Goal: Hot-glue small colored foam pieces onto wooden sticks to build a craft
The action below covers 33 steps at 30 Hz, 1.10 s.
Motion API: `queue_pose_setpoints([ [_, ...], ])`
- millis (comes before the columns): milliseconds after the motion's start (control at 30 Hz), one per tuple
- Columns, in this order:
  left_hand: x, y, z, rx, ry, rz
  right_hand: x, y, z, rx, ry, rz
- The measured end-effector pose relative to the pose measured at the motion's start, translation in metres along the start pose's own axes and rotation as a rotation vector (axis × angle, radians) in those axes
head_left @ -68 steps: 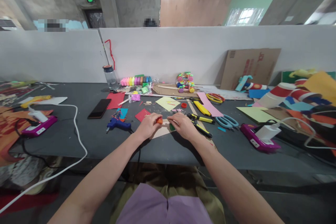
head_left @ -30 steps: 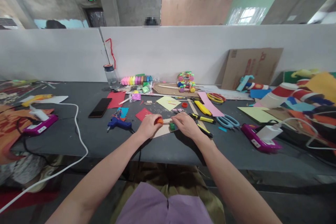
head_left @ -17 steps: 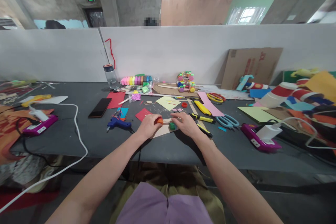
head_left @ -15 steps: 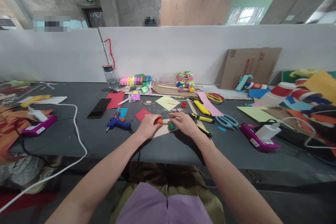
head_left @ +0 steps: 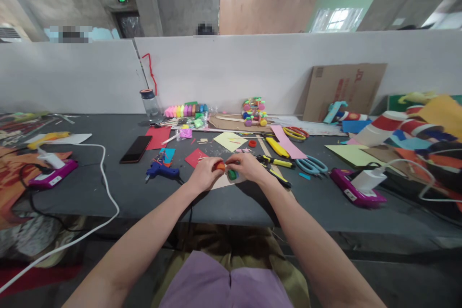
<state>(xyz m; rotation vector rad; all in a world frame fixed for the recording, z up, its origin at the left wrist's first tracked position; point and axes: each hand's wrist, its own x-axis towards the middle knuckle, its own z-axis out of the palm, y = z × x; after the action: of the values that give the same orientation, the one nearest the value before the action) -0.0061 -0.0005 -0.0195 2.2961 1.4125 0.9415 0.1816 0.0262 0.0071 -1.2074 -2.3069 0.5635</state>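
My left hand (head_left: 207,174) is closed around a small orange lump (head_left: 219,166) that looks like modelling clay. Close beside it, my right hand (head_left: 246,166) has its fingertips pinched together at the lump's right side. What those fingertips hold, if anything, is too small to make out. A green clay lump (head_left: 232,174) in a small clear container sits just below the right fingers. Under both hands lies a pale board (head_left: 221,183), partly covered by them. A red paper square (head_left: 196,158) lies by the left hand.
A blue glue gun (head_left: 162,171) and a phone (head_left: 136,149) lie to the left. Yellow-handled pliers (head_left: 277,161), a yellow cutter (head_left: 277,147) and blue-handled scissors (head_left: 312,166) lie to the right. Purple power strips (head_left: 357,188) stand on both sides. Behind are colourful clay (head_left: 186,110) and a water bottle (head_left: 150,106).
My right hand has moved left, and its fingers have come together at the orange lump. The green lump has shifted slightly left. The left hand stays nearly in place.
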Motion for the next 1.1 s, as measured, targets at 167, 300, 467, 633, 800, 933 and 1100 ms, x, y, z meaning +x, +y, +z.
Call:
queue_pose_setpoints([
  [167, 0.0008, 0.0019, -0.001, -0.003, -0.01, -0.018, 0.0013, 0.0, 0.0001, -0.007, 0.007, 0.025],
  [300, 0.0013, 0.0021, -0.0008, -0.012, -0.007, -0.028, 0.0018, -0.0028, -0.0004, -0.031, 0.01, 0.033],
  [467, 0.0016, 0.0012, 0.001, -0.031, -0.004, -0.047, 0.0025, -0.0025, 0.0004, -0.03, 0.008, 0.023],
  [633, 0.0023, 0.0006, 0.0026, -0.039, 0.003, -0.043, 0.0037, 0.0004, 0.0018, -0.026, -0.001, 0.028],
  [800, 0.0022, -0.0002, 0.0039, -0.039, 0.009, -0.042, 0.0046, 0.0027, 0.0019, -0.015, -0.004, 0.015],
  [933, 0.0025, -0.0004, 0.0042, -0.032, 0.006, -0.037, 0.0049, 0.0026, 0.0023, 0.011, -0.012, 0.027],
  [1100, 0.0022, 0.0022, 0.0023, -0.022, 0.005, -0.012, 0.0018, 0.0043, 0.0022, 0.05, 0.031, 0.034],
])
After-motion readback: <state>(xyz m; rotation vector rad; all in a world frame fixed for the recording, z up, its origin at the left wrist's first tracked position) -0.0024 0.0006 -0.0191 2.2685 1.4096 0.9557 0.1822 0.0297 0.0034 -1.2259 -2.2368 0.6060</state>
